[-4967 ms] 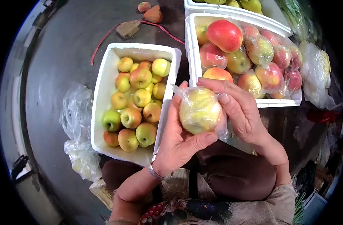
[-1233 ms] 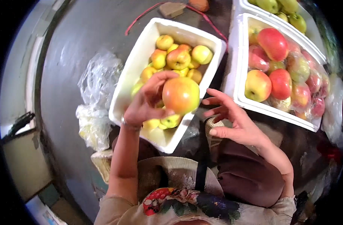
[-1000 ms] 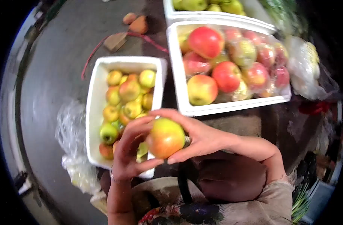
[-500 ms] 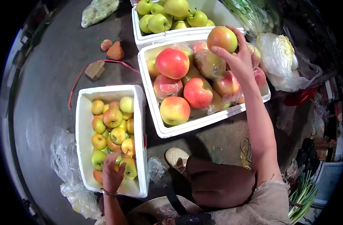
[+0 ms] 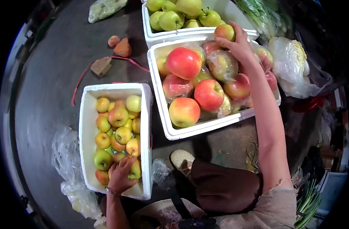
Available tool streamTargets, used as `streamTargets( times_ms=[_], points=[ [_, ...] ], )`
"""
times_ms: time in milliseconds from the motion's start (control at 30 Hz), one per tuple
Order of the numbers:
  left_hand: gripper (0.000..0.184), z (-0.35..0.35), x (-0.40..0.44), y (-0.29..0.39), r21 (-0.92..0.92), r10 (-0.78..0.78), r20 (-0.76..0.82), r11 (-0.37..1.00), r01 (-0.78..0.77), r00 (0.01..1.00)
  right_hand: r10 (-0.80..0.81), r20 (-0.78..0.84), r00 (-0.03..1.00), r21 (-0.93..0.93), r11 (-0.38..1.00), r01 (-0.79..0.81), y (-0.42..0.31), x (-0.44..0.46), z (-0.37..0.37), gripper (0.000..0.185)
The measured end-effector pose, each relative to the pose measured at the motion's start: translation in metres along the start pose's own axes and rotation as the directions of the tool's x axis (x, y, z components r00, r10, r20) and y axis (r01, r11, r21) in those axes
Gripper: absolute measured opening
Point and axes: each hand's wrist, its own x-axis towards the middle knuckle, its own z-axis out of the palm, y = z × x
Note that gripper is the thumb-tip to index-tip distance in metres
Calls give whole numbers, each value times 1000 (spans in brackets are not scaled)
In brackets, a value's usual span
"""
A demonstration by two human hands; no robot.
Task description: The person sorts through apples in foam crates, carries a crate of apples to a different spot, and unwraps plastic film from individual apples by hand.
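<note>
My right hand (image 5: 241, 44) holds a yellow-red apple (image 5: 224, 33) at the far rim of a large white foam box (image 5: 170, 134). Beneath it, that box holds big red and yellow apples (image 5: 208, 94), several wrapped in clear plastic. My left hand (image 5: 120, 176), with a bracelet at the wrist, reaches into the near end of a smaller white foam box (image 5: 145, 126). Its thumb and fingers curve round a yellow-green apple (image 5: 135, 169), partly hidden by the hand. Smaller yellow, green and reddish apples (image 5: 118, 116) lie around it.
A third foam box (image 5: 159, 36) with green apples (image 5: 171, 21) stands behind. Bagged Chinese cabbage (image 5: 293, 63) lies at right, green onions (image 5: 310, 200) below it. Plastic bags (image 5: 65, 152), a stone block (image 5: 101, 67) and a red strap (image 5: 80, 82) are on the floor.
My right hand has carried its apple slightly farther back, toward the green apples' box. My left hand has shifted right and closed round an apple. The view has shifted slightly.
</note>
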Motion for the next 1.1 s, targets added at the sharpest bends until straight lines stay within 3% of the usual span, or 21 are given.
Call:
streamTargets(
  times_ms=[67, 167, 233, 333, 367, 400, 433, 500, 533, 567, 600, 667, 700, 733, 833, 867, 933, 1000, 1067, 1100],
  points=[
    [85, 3, 3, -2, 10, -7, 11, 1000, 7, 1000, -23, -42, 999, -25, 999, 22, 7, 7, 5, 81],
    [84, 9, 8, -5, -66, -22, 17, 998, 23, 1000, -24, 57, 998, 148, 989, 15, 22, 17, 10, 88],
    [83, 39, 14, -37, -193, 84, -44, 977, -91, 996, -1, -26, 1000, -10, 1000, 1, 9, 2, -2, 95],
    [80, 12, 10, -11, -57, -53, 27, 997, 54, 998, -207, -171, 963, 296, 922, 251, -20, -28, -14, 74],
    [78, 12, 13, -16, -114, 40, -100, 992, -52, 994, -277, -170, 946, 164, 938, 304, -41, -46, -21, 60],
    [76, 18, 7, -19, -156, 124, -218, 975, -160, 968, -228, -94, 969, 324, 913, 246, -77, -78, -25, 50],
    [74, 8, 10, -18, -280, 133, -190, 942, -184, 973, -230, 24, 973, 525, 831, 184, -99, -103, -25, 46],
    [70, -17, 11, -4, -451, 147, -237, 859, -243, 960, -455, 186, 871, 622, 741, 254, -112, -140, -18, 41],
    [68, -24, 9, 1, -503, 138, -301, 818, -280, 944, -519, 361, 775, 675, 719, 167, -125, -156, -16, 43],
    [74, -25, 6, -1, -571, 82, -272, 788, -229, 959, -577, 411, 706, 744, 659, 106, -133, -169, -4, 43],
    [74, -27, 4, 3, -569, 72, -275, 792, -222, 959, -590, 511, 626, 723, 688, 58, -141, -181, 2, 43],
    [87, -38, 2, 21, -971, -61, -90, 225, -74, 994, -605, 639, 474, 730, 671, -128, -148, -200, 23, 53],
    [92, -42, -1, 31, -993, -57, -61, 103, -55, 996, -596, 681, 425, 706, 689, -164, -153, -207, 28, 60],
    [92, -43, 1, 34, -993, -58, -64, 103, -58, 996, -584, 719, 377, 679, 707, -198, -158, -212, 31, 66],
    [86, -36, 9, 45, -970, 104, -162, -199, -139, 981, -641, 687, 342, 713, 685, -148, -169, -221, 39, 87],
    [86, -34, 7, 51, -970, 111, -163, -201, -138, 980, -657, 663, 359, 733, 666, -138, -171, -223, 40, 91],
    [83, -33, 3, 66, -935, 79, -61, -355, -29, 995, -654, 647, 392, 744, 653, -140, -170, -229, 44, 93],
    [73, -29, 1, 71, -995, 86, -52, -86, -44, 995, -635, 663, 396, 727, 673, -138, -167, -229, 40, 94],
    [67, -29, 0, 70, -985, 119, -39, 160, -58, 992, -612, 684, 398, 727, 620, -295, -158, -229, 38, 86],
    [64, -32, 1, 67, -961, 147, -31, 268, -70, 989, -555, 768, 320, 617, 507, -602, -158, -226, 34, 87]
  ],
)
